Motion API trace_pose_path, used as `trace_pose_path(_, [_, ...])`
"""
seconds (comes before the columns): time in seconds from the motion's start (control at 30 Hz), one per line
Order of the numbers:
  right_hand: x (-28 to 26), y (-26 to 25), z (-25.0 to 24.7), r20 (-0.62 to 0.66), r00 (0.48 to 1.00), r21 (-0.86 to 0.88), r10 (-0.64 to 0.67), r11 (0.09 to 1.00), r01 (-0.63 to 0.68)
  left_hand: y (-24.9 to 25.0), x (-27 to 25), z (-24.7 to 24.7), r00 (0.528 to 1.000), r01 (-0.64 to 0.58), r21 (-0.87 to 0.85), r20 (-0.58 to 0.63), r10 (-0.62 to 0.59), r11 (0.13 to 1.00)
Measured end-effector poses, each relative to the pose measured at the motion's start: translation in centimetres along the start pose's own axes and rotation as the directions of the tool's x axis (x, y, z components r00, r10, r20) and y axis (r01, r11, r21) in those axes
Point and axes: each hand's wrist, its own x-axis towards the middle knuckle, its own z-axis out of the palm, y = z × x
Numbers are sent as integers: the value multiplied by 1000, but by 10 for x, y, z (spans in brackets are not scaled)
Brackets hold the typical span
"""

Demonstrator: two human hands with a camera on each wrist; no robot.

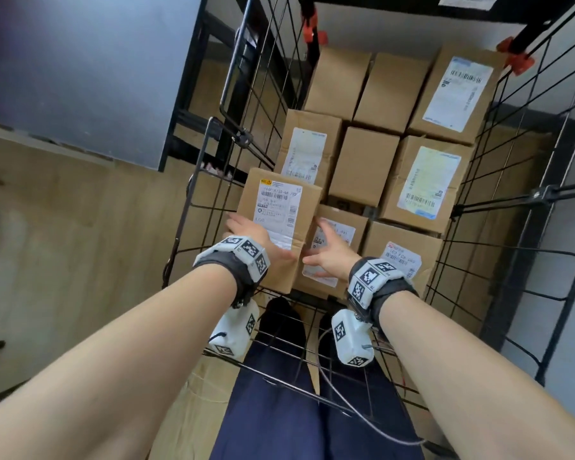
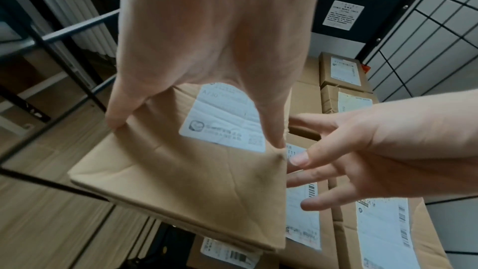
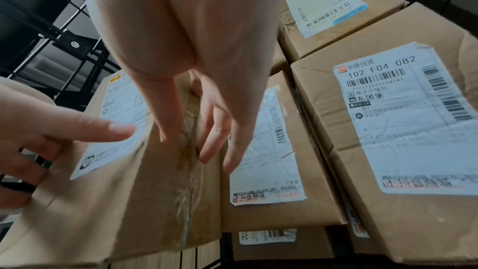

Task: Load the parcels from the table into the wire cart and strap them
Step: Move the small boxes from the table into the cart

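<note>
While the labelled parcel (image 1: 279, 224) sits in the near left corner of the wire cart (image 1: 498, 180), the left hand (image 1: 246, 232) clasps its stiff, seemingly light sides and the right hand (image 1: 331, 252) spreads open beside it.

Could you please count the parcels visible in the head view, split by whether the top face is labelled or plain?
Parcels with a label on top: 6
Parcels with a plain top: 3
Total: 9

Wood-look floor (image 1: 80, 227), blue-grey wall (image 1: 97, 61)
</note>
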Motion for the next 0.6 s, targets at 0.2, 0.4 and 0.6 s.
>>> trace_pose_path(0.2, [4, -2, -1, -14, 1000, -50, -14, 999, 14, 10, -2, 18, 984, 85, -174, -141, -111, 981])
trace_pose_path(0.4, [1, -6, -3, -29, 998, -16, -52, 999, 51, 13, -6, 10, 981, -41, -129, -194, 15, 991])
trace_pose_path(0.6, [5, -3, -3, 32, 999, -39, 0, 999, 1, 5, 1, -19, 979, -158, -24, -138, 153, 987])
